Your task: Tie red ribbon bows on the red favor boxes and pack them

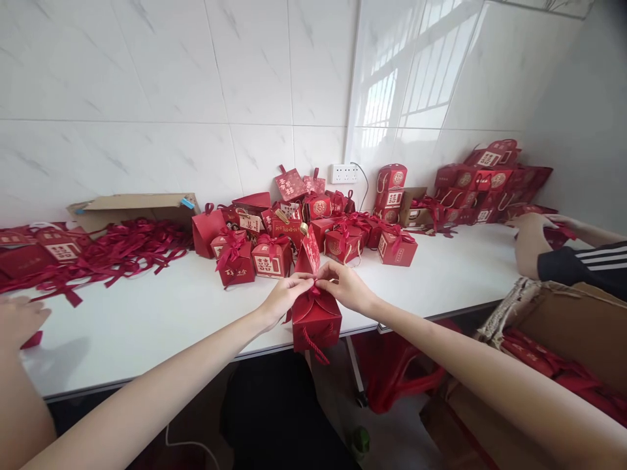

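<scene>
Right hand (347, 287) pinches ribbon (314, 290) atop red box (313, 323), contents hidden.

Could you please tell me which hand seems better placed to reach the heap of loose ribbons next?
Probably the left hand, as it lies nearer the ribbon heap; the right hand is farther away. Both are at the ribbon on the red box, so either would need freeing first.
</scene>
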Tool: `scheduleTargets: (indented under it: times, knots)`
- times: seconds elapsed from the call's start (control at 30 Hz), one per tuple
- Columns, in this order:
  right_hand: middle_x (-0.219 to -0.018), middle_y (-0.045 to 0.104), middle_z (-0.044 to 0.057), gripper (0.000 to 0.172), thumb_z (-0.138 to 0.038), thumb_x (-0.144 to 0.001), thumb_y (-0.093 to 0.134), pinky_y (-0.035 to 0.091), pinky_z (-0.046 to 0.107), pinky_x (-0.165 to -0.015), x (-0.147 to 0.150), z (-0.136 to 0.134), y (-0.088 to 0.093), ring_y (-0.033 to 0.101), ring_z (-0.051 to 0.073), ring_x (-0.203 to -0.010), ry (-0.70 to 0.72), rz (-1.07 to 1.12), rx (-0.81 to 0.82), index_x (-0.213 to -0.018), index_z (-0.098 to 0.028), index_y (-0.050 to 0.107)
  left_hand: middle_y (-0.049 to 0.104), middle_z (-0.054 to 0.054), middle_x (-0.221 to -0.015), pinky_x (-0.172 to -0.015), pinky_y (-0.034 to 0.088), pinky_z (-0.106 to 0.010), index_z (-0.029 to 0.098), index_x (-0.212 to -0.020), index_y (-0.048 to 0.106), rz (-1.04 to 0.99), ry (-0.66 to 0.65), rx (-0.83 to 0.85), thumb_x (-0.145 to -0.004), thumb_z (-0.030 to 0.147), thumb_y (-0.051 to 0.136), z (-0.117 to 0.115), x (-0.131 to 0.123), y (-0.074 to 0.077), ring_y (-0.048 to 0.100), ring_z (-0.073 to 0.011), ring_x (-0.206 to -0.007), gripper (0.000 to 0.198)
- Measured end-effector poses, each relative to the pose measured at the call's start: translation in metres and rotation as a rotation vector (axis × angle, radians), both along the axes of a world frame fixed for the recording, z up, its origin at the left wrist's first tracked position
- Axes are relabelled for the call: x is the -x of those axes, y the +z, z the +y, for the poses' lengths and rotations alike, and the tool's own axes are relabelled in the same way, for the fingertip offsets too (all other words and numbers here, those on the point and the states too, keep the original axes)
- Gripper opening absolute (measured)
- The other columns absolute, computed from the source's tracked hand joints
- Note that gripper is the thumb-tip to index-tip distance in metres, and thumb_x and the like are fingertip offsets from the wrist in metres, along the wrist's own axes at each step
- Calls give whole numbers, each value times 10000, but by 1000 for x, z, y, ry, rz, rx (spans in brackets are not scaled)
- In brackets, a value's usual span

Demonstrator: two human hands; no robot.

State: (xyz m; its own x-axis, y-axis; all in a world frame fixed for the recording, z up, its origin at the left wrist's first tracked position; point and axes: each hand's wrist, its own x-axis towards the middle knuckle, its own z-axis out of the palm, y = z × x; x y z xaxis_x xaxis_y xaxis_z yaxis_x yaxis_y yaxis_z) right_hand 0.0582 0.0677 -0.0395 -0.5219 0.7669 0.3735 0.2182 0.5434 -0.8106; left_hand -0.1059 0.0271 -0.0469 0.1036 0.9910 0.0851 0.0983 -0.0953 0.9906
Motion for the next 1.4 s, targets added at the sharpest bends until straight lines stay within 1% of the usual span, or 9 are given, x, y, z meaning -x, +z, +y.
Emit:
scheduleTargets:
  times: [0.13, 0.23, 0.4, 0.53, 0.7, 0.93, 1.13, 1.23, 1.4]
  knots:
    - [-879, 581, 52, 26, -204, -819, 543, 483, 327, -743, -6, -6, 2, 566, 175, -848, -90, -26, -397, -796, -192, 543, 575, -103, -1200, -918, 409, -359, 133, -709, 687, -47, 15, 19, -691, 445, 654, 0, 0, 1, 529, -251, -1080, 315]
    - [-999, 561, 87, 94, -271, -821, 609, 448, 371, -818, -11, -10, 1, 546, 205, -939, -65, -160, -724, -841, -190, 565, 589, -99, -1208, -931, 408, -373, 135, -730, 699, -78, -27, 28, -674, 485, 671, 0, 2, 0, 532, -266, -1092, 355]
    - [-929, 621, 68, 121, -241, -891, 532, 387, 331, -768, -12, -10, -3, 551, 169, -831, -104, -306, -973, -818, -174, 602, 675, -86, -1056, -964, 392, -400, 160, -918, 705, -102, -75, 40, -675, 530, 660, 3, 5, -3, 575, -253, -1042, 445]
    - [-862, 643, 50, 184, -216, -924, 475, 357, 305, -732, -13, -8, -1, 532, 146, -775, -87, -289, -1075, -804, -163, 605, 647, -91, -1126, -970, 389, -394, 162, -932, 700, 18, -36, -8, -713, 532, 612, 2, 9, 1, 550, -253, -1085, 439]
    - [-895, 650, 55, 183, -201, -938, 445, 333, 302, -695, -23, -6, 2, 516, 145, -756, -94, -305, -1109, -875, -168, 613, 625, -73, -1140, -970, 375, -383, 173, -766, 705, 328, 61, -141, -772, 493, 527, -2, 19, 11, 546, -242, -1065, 366]
    - [-924, 647, 60, 219, -123, -941, 387, 329, 316, -700, -34, -7, -5, 520, 150, -762, -69, -394, -1218, -936, -179, 598, 570, -52, -897, -831, 426, -341, 176, -687, 635, 672, 184, -293, -818, 450, 467, -20, 23, 23, 570, -189, -830, 347]
    - [-894, 638, 63, 333, -72, -936, 290, 339, 333, -708, -41, -3, -5, 512, 152, -720, -52, -489, -1328, -973, -185, 601, 474, 51, -535, -563, 393, -255, 202, -810, 525, 656, 126, -214, -886, 440, 369, -41, 10, 27, 488, -130, -498, 294]
    - [-867, 634, 61, 319, -82, -932, 302, 336, 346, -701, -41, -1, -3, 497, 157, -705, -14, -491, -1390, -975, -185, 602, 577, 26, -646, -592, 405, -245, 202, -768, 511, 661, 132, -251, -888, 435, 377, -43, 12, 22, 530, -132, -581, 295]
    - [-801, 631, 49, 249, -71, -909, 378, 324, 339, -674, -41, -2, 0, 477, 154, -668, 24, -482, -1505, -888, -161, 610, 657, -27, -925, -764, 460, -283, 211, -828, 536, 677, 102, -280, -880, 429, 401, -42, 20, 15, 599, -188, -898, 262]
